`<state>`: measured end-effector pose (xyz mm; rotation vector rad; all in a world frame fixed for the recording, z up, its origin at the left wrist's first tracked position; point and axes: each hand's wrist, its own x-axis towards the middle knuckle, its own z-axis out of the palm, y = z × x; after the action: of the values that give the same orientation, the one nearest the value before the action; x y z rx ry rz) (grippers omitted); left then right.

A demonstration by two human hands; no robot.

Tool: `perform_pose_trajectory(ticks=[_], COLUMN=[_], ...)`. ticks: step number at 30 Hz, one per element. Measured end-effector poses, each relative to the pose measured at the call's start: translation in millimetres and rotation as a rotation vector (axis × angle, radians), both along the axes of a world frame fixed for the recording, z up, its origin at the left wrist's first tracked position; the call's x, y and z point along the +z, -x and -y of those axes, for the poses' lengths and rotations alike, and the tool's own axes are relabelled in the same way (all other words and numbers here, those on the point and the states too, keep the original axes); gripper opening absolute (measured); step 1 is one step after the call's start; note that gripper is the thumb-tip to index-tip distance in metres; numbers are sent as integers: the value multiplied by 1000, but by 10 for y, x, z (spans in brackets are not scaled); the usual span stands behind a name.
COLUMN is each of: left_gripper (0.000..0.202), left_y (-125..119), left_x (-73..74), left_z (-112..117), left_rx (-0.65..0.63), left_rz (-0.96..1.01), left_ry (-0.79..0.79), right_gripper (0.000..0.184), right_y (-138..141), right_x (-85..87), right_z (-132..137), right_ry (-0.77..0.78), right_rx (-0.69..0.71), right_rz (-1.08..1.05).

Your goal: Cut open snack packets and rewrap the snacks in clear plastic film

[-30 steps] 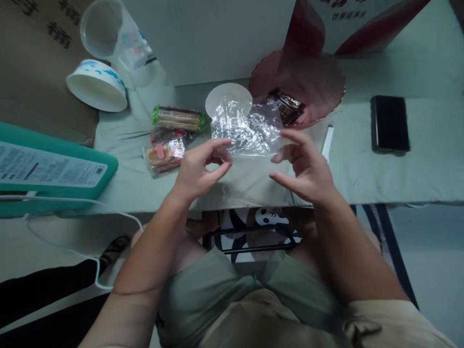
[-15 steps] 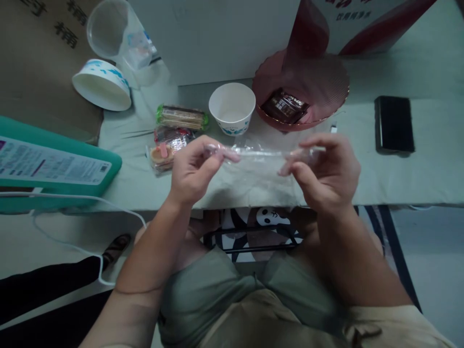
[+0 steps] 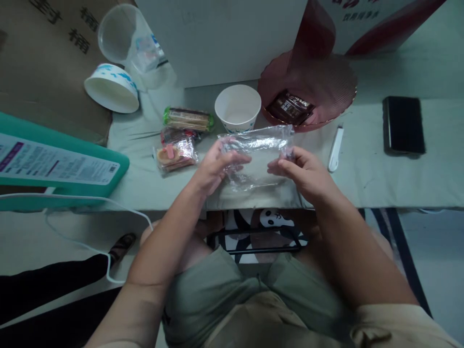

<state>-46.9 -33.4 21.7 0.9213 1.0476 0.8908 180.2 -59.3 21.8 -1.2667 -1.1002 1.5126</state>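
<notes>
Both my hands hold a clear plastic bag just above the near edge of the cloth-covered table. My left hand pinches the bag's left side, fingers closed on the film. My right hand grips its right side the same way. The bag looks empty and crinkled, stretched between the two hands. Right behind it stands a white paper cup.
Wrapped snacks and a green-ended biscuit pack lie to the left. A reddish plate with a dark packet sits behind. A white pen-like object, a black phone, a tipped white bowl, a clear cup, a teal box.
The bag, first lying on the table in front of open hands, was picked up, stretched between both hands, and is now held lower and closer to the table.
</notes>
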Motion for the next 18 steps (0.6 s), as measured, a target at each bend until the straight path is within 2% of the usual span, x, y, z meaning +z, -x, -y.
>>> perform_pose_trajectory(ticks=[2,4,8,11,15,18], left_gripper=[63,50,21,19,32,21], left_y=[-30,-64,-50,28,115,165], left_x=[-40,-73,-69,-19,39,66], left_z=[16,21,-2,-16,-19,-44], left_rx=[-101,-147,-195,-223,-203,-126], left_rz=[-33,-93,-173,-208,-120,-77], left_ry=[89,107,3,-60,-77,-125], right_gripper=[35,40,39,31,35,13], right_y=[-7,-31,-85,-108,-110,-114], right_x=[-44,-75,-74,-54,-51,-46], right_z=[-24,-44,-37,-6,21,14], right_ry=[25,60,62,4,-90,-115], right_rx=[-53,-40,138,215,144,81], right_rz=[-38,-53,14,51,-35,-119])
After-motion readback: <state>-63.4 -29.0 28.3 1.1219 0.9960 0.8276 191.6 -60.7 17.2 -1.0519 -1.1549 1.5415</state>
